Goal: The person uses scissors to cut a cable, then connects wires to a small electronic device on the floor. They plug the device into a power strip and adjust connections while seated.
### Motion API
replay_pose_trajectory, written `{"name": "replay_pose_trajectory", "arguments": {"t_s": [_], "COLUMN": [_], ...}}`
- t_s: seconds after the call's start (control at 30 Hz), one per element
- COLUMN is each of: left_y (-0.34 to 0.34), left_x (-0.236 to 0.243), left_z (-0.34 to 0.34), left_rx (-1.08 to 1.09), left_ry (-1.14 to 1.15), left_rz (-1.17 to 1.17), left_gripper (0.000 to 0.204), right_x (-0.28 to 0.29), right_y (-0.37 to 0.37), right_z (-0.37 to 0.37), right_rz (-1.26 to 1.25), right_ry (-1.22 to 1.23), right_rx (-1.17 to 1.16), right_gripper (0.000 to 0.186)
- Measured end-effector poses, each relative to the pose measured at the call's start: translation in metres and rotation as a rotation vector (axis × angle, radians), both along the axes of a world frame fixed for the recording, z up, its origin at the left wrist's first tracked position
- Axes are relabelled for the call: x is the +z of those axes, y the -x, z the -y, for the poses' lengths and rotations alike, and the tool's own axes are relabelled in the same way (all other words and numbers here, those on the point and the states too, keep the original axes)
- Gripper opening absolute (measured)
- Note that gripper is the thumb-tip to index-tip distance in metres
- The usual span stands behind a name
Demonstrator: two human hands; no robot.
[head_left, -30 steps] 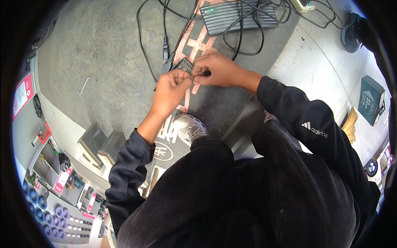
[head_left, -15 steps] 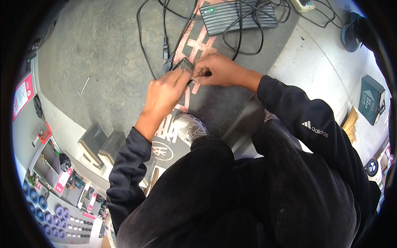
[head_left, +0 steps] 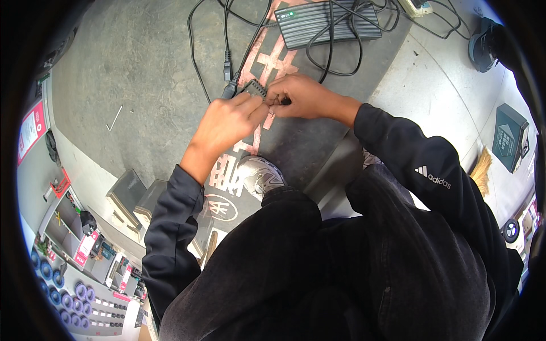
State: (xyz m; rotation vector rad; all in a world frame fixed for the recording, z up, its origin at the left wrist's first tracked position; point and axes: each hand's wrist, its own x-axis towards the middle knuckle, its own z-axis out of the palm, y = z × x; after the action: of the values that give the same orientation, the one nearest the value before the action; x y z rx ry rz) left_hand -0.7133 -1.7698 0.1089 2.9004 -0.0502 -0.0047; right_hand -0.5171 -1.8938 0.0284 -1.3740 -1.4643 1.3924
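My left hand and my right hand meet over a dark grey mat, their fingertips nearly touching. Between and just beyond them shows a small dark part with a toothed edge, mostly covered by my left fingers. The left fingers are bent and pressed together; what they pinch is hidden. My right hand is also closed, thumb against fingers, and a bit of something black peeks out of it, too small to name. A black cable plug lies right beside the left fingers, with another cable connector above it.
A ribbed black power adapter with a green light sits at the top under looped cables. On the mat at left lie a hex key and a tiny piece. Dark boxes stand lower left; a toolbox-like case and broom are right.
My left hand has turned and its fingers have shifted slightly right, toward the right hand, while its wrist moved a little left. The right hand stays nearly in place.
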Motion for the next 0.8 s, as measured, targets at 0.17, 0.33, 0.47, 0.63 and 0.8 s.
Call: {"name": "replay_pose_trajectory", "arguments": {"t_s": [0.17, 0.33, 0.47, 0.63, 0.8], "left_y": [-0.006, -0.008, -0.009, -0.001, 0.001], "left_x": [-0.002, -0.003, 0.006, 0.000, 0.003], "left_z": [0.020, 0.016, 0.018, 0.012, 0.007], "left_rx": [0.760, 1.474, 1.314, 0.547, 0.253], "left_ry": [0.709, 1.538, 1.399, 0.419, 0.172], "left_rz": [-0.252, -0.595, -0.498, -0.179, -0.067], "left_gripper": [0.007, 0.019, 0.012, 0.030, 0.029], "right_x": [-0.004, -0.003, -0.007, -0.011, -0.013], "right_y": [0.001, 0.004, 0.006, 0.007, 0.005], "right_z": [0.002, 0.000, 0.000, 0.002, 0.000], "right_rz": [-0.015, 0.030, -0.100, -0.200, -0.262], "right_ry": [-0.015, -0.084, -0.046, 0.029, 0.046], "right_rx": [-0.016, -0.021, -0.074, -0.076, -0.052], "right_gripper": [0.014, 0.014, 0.015, 0.016, 0.018]}}
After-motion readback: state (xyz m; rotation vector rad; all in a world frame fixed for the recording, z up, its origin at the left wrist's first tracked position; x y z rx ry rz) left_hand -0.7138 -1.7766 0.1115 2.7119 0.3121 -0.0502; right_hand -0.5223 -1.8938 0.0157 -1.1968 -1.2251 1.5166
